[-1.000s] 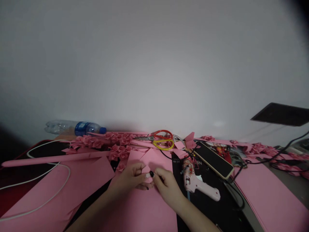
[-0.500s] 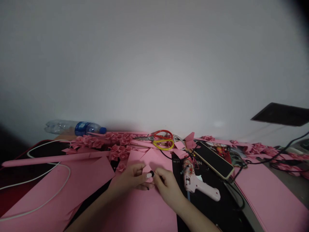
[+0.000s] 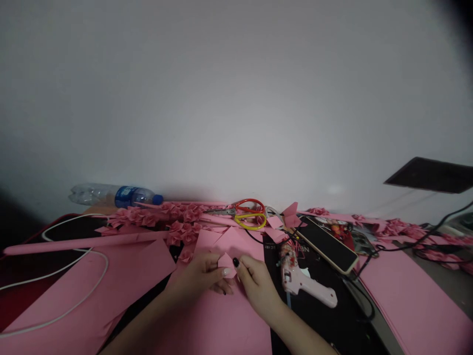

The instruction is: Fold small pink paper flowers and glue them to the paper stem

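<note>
You're in dim, greyish light. Your wall (image 3: 236, 113) is brightest around its middle and darkens toward the lower left edge and upper right corner. A faint glare spot sits low on it, right of centre; soft shadow falls near your bottle (image 3: 135, 196). Wide-angle stretch slants the outer sheets (image 3: 414, 291). Your roses (image 3: 185, 231) look slightly soft; the paper (image 3: 225, 261) you hold keeps readable edges.

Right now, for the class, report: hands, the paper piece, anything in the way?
Left fingers pinching paper piece; right fingers at its edge. Pointed end facing away, pink sheet beneath. Nothing visibly blocking; glue gun off to the right.
</note>
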{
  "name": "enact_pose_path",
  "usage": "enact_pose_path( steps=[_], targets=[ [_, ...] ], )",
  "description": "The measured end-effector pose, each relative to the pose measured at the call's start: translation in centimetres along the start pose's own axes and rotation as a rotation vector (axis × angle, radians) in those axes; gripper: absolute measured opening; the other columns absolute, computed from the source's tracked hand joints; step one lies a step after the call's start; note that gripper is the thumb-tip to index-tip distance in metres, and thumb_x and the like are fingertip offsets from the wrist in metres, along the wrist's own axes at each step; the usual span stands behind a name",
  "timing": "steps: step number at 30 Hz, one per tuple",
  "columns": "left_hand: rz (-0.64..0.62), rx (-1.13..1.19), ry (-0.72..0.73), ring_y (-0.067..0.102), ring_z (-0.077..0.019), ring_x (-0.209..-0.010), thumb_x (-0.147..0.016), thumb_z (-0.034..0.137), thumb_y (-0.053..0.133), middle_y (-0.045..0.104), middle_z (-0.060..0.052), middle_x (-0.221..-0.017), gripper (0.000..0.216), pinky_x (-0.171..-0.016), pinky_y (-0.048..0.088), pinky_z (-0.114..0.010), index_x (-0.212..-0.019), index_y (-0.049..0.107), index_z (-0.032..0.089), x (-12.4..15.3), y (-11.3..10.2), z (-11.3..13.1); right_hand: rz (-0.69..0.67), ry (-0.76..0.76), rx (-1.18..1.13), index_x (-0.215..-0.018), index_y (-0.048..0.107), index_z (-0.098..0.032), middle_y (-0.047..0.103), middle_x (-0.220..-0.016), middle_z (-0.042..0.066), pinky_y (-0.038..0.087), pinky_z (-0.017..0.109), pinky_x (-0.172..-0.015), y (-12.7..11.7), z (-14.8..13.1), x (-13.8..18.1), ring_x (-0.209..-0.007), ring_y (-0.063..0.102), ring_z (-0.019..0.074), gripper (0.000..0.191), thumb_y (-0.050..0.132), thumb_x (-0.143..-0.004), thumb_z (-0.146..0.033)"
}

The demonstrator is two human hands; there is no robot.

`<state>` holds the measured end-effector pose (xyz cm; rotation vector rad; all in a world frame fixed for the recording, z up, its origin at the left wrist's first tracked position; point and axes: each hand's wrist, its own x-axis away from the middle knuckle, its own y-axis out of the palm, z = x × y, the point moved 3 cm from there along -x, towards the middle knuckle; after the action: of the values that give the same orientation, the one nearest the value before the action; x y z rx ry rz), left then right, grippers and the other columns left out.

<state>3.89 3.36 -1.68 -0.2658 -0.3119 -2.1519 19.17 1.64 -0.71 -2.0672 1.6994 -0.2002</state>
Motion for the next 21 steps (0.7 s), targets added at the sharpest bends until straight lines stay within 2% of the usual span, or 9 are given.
enact_pose_path(
  steps=[7,15,21],
  targets=[
    [0.012,0.022,0.026,0.070,-0.0190,-0.065,-0.072,0.058,0.072,0.072,-0.003,-0.069,0.042,-0.070,0.054,-0.032,-0.074,0.063,0.017,0.30,0.77,0.79,-0.010,0.026,0.023,-0.059,0.036,-0.023,0.037,-0.055,-0.006,0.025,0.026,-0.051,0.06,-0.40,-0.06,-0.052,0.034,0.0129,0.035,0.047,-0.092,-0.031],
    [0.024,0.041,0.023,0.072,-0.0211,-0.074,-0.074,0.057,0.071,0.076,-0.007,-0.080,0.041,-0.075,0.056,-0.034,-0.079,0.066,0.016,0.17,0.59,0.50,-0.001,-0.017,0.027,-0.066,0.039,-0.024,0.044,-0.063,-0.002,0.030,0.027,-0.056,0.10,-0.02,0.11,-0.059,0.041,0.0161,0.030,0.038,-0.095,-0.028],
    [0.028,0.061,0.006,0.072,-0.0202,-0.076,-0.072,0.061,0.071,0.075,-0.007,-0.086,0.046,-0.074,0.056,-0.032,-0.084,0.064,0.017,0.12,0.46,0.43,0.049,0.025,-0.037,-0.069,0.038,-0.024,0.040,-0.064,-0.003,0.031,0.027,-0.056,-0.18,0.35,0.05,-0.059,0.038,0.0158,0.028,0.037,-0.096,-0.030]
  ],
)
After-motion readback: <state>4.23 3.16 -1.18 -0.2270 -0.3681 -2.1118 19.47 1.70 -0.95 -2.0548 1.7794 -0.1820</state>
